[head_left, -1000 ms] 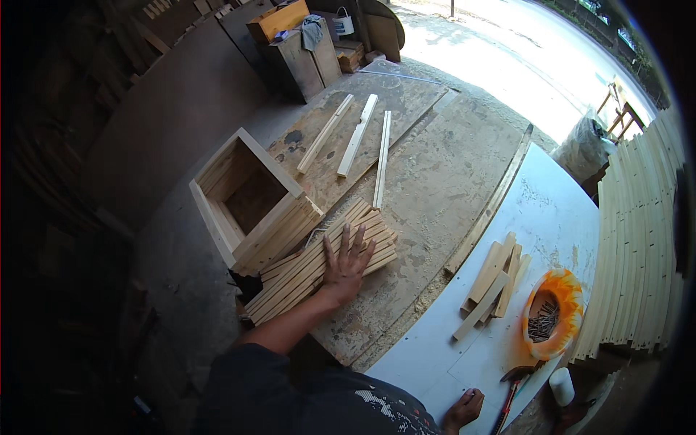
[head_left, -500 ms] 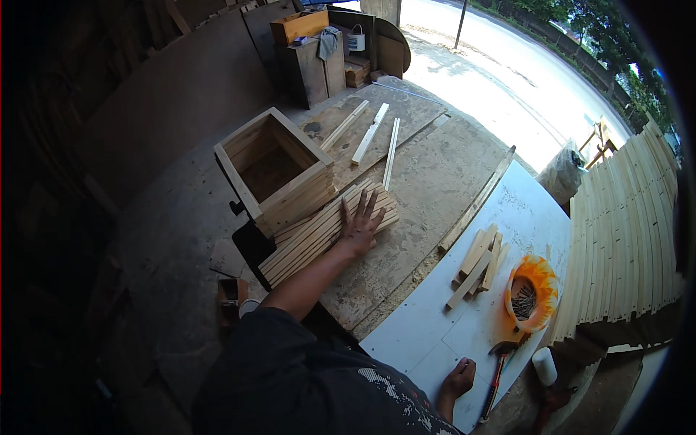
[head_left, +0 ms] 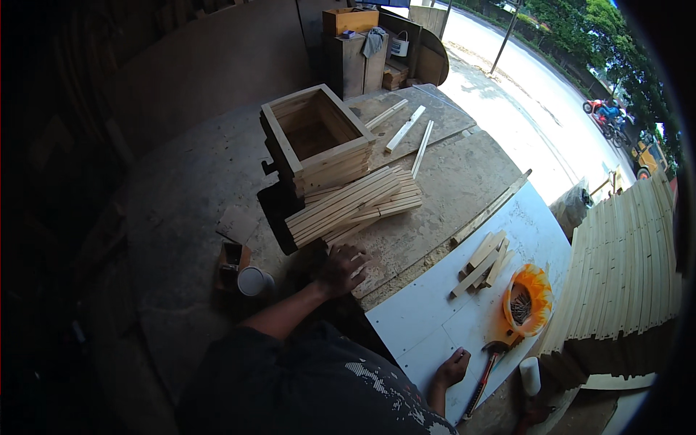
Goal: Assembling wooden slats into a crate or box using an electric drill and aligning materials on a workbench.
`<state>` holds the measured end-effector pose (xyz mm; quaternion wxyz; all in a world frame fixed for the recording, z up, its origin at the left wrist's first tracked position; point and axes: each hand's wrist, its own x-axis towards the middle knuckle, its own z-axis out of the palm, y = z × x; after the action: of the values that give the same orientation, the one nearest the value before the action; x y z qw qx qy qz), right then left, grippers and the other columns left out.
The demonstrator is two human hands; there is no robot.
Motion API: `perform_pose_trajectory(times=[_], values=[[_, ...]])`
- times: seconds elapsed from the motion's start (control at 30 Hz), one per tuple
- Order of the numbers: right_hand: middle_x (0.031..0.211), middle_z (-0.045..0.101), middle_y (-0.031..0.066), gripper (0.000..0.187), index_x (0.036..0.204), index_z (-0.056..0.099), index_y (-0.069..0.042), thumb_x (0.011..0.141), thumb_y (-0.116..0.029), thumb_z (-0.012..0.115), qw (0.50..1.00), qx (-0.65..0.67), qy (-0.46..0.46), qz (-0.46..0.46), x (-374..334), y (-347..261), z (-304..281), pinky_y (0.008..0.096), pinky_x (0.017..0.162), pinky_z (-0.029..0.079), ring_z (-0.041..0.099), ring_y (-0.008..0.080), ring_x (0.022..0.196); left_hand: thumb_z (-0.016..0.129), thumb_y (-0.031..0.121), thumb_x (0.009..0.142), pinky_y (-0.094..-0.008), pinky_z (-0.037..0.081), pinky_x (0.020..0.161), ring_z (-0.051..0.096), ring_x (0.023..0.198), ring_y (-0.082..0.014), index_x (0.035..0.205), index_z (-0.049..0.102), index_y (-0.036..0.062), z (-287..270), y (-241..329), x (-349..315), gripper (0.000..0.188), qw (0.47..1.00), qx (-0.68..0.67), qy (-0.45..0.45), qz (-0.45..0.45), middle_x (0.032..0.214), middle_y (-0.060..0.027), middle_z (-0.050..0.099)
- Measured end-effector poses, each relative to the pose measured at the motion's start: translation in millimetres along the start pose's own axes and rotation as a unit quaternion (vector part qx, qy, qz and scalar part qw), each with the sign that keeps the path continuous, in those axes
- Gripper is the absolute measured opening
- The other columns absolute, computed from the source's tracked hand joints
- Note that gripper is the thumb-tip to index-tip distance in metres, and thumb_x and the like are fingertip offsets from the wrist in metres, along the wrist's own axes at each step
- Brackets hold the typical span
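Note:
My left hand [head_left: 344,271] is over the near edge of the worktable, just below a stack of wooden slats [head_left: 351,203]. Its fingers are apart and slightly bent, with nothing seen in them. Beyond the slats stands an open wooden box frame [head_left: 330,168] built of stacked pieces. My right hand [head_left: 453,367] is closed above the white board [head_left: 417,330]; whatever its fingers may hold is hidden. Close to that hand lies a hammer [head_left: 481,383] with a red and black handle. An orange bowl [head_left: 540,304] of nails sits past the hammer, beside some short wood blocks [head_left: 482,262].
Loose wood strips [head_left: 406,129] lie farther back on the worktable [head_left: 464,170]. At the right stands a large stack of slatted wood [head_left: 616,264]. A white bottle [head_left: 530,376] is near the hammer. To the left below are a white container [head_left: 254,281] and a small box [head_left: 232,262].
My left hand has come off the slats and drawn back toward me to the table edge. The upper slats now lie skewed across those beneath. My right hand remains closed over the board.

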<state>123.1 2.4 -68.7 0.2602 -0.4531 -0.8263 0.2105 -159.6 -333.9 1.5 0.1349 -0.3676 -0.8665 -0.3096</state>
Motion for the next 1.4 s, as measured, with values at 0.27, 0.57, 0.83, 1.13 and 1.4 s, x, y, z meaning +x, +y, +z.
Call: perform_pose_trajectory(times=[0.27, 0.57, 0.83, 1.13, 1.4], values=[[0.088, 0.064, 0.0082, 0.027, 0.112, 0.062, -0.004, 0.109, -0.028, 0.051, 0.969, 0.238, -0.065, 0.0, 3.5, 17.6, -10.9, 0.0354, 0.073, 0.05, 0.061, 0.0193, 0.08, 0.052, 0.052, 0.102, -0.0483, 0.041, 0.11, 0.054, 0.129, -0.0377, 0.141, 0.052, 0.0008, 13.6, -79.1, -12.2, 0.064, 0.694, -0.177, 0.541, -0.44, 0.137, -0.0224, 0.056], [0.088, 0.06, 0.0038, 0.025, 0.113, 0.061, -0.002, 0.109, -0.025, 0.052, 0.95, 0.302, -0.066, 0.04, -101.0, 55.0, -107.4, 0.0293, 0.074, 0.048, 0.057, 0.0127, 0.081, 0.058, 0.069, 0.09, -0.0457, 0.044, 0.108, 0.058, 0.126, -0.0327, 0.153, 0.041, 0.0026, 7.8, -124.9, 39.0, 0.093, 0.598, -0.445, 0.407, -0.527, 0.147, -0.0214, 0.052], [0.086, 0.065, 0.0078, 0.024, 0.113, 0.063, -0.005, 0.109, -0.025, 0.052, 0.963, 0.221, -0.129, 0.081, -212.3, 81.9, -174.6, 0.031, 0.074, 0.052, 0.065, 0.0165, 0.081, 0.051, 0.058, 0.103, -0.0437, 0.023, 0.126, 0.027, 0.155, -0.0355, 0.16, 0.03, 0.0016, 4.5, -130.1, -48.7, 0.083, 0.798, -0.2, 0.387, -0.418, 0.166, -0.0238, 0.03], [0.138, 0.061, 0.029, 0.06, 0.14, 0.06, -0.003, 0.095, -0.042, 0.066, 0.938, 0.095, -0.329, -0.057, -377.7, 429.8, 12.2, 0.0469, 0.106, 0.049, 0.06, 0.0427, 0.129, 0.055, 0.057, 0.099, -0.0435, 0.035, 0.12, 0.049, 0.142, -0.0378, 0.143, 0.058, 0.0012, 106.6, -45.4, -459.2, 0.071, 0.868, -0.149, -0.406, -0.243, 0.149, -0.0234, 0.055], [0.13, 0.066, 0.0273, 0.055, 0.127, 0.069, -0.002, 0.094, -0.046, 0.065, 0.895, -0.122, -0.429, 0.032, -216.0, 422.5, 16.7, 0.0464, 0.103, 0.051, 0.065, 0.0384, 0.123, 0.071, 0.043, 0.092, -0.0412, 0.055, 0.093, 0.073, 0.106, -0.0335, 0.111, 0.076, 0.0023, -25.2, -111.3, -436.7, 0.045, 0.836, -0.102, -0.223, -0.49, 0.112, -0.0199, 0.075]])
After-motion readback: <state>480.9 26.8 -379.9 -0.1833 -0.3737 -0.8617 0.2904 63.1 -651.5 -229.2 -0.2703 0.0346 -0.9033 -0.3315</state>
